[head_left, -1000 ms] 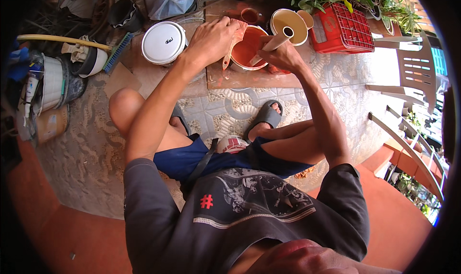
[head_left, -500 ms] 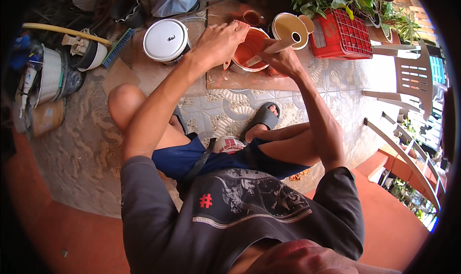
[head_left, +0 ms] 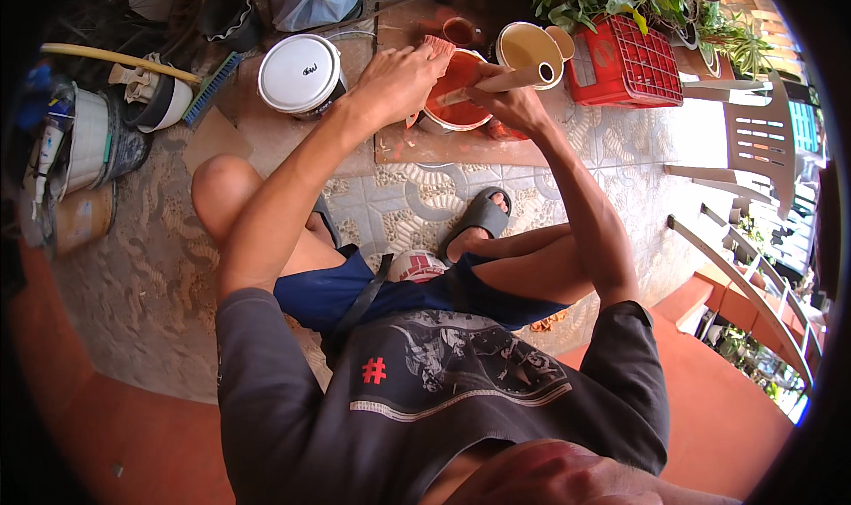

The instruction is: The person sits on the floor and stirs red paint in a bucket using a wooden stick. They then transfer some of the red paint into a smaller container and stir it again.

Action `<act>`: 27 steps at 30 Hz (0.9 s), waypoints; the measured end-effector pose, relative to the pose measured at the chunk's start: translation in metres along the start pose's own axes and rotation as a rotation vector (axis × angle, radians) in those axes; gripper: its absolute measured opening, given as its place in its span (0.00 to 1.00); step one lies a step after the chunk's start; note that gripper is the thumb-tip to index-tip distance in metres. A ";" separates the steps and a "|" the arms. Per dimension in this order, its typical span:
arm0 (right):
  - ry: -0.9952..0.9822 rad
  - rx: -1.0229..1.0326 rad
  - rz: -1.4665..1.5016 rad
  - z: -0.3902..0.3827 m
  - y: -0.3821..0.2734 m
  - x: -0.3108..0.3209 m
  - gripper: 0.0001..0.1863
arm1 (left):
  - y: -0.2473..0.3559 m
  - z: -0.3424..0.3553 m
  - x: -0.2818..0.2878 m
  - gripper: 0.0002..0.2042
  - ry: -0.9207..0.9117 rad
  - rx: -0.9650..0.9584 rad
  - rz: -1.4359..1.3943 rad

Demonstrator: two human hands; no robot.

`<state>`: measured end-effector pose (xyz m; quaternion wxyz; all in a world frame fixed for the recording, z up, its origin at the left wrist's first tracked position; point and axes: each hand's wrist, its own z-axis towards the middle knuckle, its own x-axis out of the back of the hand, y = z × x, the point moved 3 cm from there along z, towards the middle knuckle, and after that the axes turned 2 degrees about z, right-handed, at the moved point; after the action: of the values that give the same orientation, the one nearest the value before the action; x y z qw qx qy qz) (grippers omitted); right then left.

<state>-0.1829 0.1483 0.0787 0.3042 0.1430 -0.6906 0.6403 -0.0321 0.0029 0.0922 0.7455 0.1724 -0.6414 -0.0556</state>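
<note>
Right hand holds a tube — slanted, hollow end rightward.

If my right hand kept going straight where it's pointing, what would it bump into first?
Probably the bucket of red-orange paint, just beyond the right hand's fingers. I can't tell the hand's height, so it might pass above the rim toward the left hand instead.

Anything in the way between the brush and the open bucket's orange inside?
Nothing visible: the left hand holds the brush at the left rim of the bucket. The pale tube in the right hand slants over its nearer part.
</note>
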 end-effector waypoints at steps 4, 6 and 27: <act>0.107 -0.108 -0.219 0.002 0.002 0.003 0.09 | 0.000 0.000 0.001 0.14 0.055 -0.061 0.000; 0.076 -0.227 -0.310 -0.003 0.013 0.008 0.10 | 0.000 0.000 0.004 0.14 0.069 -0.078 0.003; 0.028 -0.112 -0.065 -0.006 0.000 0.001 0.11 | 0.004 -0.003 0.014 0.16 0.018 -0.025 0.006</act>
<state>-0.1821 0.1541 0.0791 0.3422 0.1391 -0.7161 0.5922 -0.0272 0.0026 0.1063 0.7535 0.1618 -0.6343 -0.0599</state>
